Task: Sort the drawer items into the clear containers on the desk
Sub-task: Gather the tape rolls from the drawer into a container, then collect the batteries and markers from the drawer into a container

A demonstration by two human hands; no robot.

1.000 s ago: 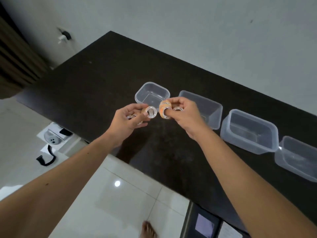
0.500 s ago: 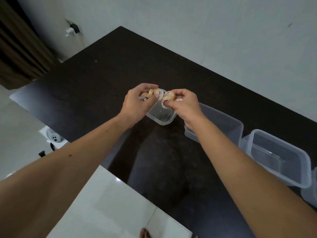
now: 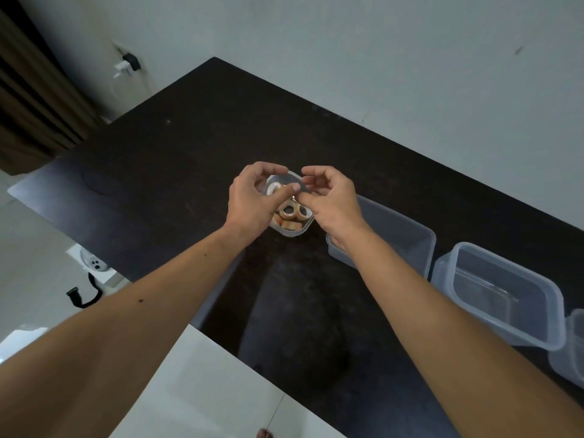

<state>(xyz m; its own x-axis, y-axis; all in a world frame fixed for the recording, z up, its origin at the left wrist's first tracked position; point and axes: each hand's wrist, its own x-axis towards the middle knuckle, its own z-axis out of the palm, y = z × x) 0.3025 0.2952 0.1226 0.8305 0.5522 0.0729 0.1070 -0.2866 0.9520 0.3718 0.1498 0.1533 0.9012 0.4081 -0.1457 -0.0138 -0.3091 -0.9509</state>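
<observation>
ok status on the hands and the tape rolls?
Left hand and right hand open over the small clear container. Tape rolls lie inside it. Neighbouring containers look empty; nothing in the way.

We see a desk (image 3: 177, 159) with a dark, matt, wood-look top, faintly scuffed and dusty. The small container (image 3: 292, 230) and the bigger tubs (image 3: 493, 314) beside it look like clear, slightly frosted plastic with a soft sheen. The tape rolls (image 3: 292, 213) inside look like glossy tan tape on white cores. The floor tiles (image 3: 202, 384) are pale and shiny, the wall (image 3: 379, 52) painted matt, the curtain (image 3: 31, 99) brown cloth.
</observation>
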